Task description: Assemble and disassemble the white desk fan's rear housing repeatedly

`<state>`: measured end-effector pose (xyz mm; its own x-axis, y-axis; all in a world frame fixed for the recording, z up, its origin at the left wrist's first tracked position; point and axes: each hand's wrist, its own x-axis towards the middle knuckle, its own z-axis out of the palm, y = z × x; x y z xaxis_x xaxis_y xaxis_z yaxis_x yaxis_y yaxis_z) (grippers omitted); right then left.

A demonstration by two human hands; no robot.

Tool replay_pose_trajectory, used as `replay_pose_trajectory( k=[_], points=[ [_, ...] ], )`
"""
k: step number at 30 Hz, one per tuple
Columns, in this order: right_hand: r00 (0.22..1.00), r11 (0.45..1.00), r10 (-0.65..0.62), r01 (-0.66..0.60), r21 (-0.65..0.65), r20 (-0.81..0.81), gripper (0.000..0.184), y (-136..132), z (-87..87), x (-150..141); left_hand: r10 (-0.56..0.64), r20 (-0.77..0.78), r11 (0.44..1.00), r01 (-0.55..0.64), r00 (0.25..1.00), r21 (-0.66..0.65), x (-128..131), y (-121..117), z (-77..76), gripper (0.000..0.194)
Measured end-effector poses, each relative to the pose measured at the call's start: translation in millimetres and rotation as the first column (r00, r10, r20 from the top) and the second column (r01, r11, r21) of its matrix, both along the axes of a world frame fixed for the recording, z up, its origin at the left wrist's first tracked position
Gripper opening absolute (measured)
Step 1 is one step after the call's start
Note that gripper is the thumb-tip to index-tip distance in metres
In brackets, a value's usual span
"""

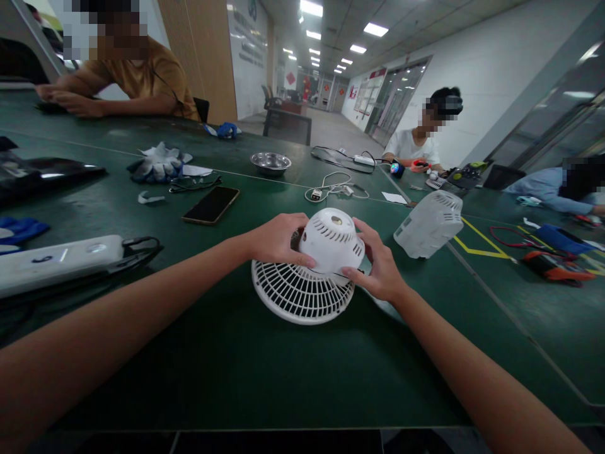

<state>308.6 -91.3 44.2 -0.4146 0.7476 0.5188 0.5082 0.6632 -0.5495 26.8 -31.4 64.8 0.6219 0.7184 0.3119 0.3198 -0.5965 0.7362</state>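
Observation:
A white vented motor housing (331,243) sits over the back of a round white fan grille (302,296), which rests on the green table. My left hand (282,239) grips the housing from its left side, thumb along the lower front. On the opposite side, my right hand (380,268) holds it with the thumb near its bottom edge. A thin dark line, perhaps a wire, shows by the right thumb. Part of the grille is hidden beneath the housing. To the right stands a separate translucent white plastic cover (429,226) with slots.
Left of my hands lie a phone (211,205), a white power strip (61,261) and gloves (158,162). Beyond are a metal bowl (270,164) and a coiled white cable (331,187). An orange multimeter (555,266) lies at right. Several people sit around the table.

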Motion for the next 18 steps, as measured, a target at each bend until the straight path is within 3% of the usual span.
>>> replay_pose_trajectory(
  k=[6, 12, 18],
  points=[
    [0.999, 0.997, -0.003, 0.006, -0.073, 0.046, 0.099, 1.2, 3.9, -0.2, -0.038, -0.018, 0.999, 0.038, 0.999, 0.015, 0.9, -2.8, 1.6, 0.054],
    [0.996, 1.000, -0.022, 0.024, -0.013, 0.081, 0.100, -0.5, 4.0, -2.5, -0.028, 0.045, 0.999, 0.029, 0.999, -0.034, 0.9, -3.1, 0.7, 0.056],
    [0.987, 0.994, -0.048, 0.032, 0.108, 0.151, 0.104, 2.0, 0.2, -1.8, -0.114, -0.172, 0.966, 0.150, 0.978, 0.210, -2.6, 3.0, -2.0, 0.072]
  ],
)
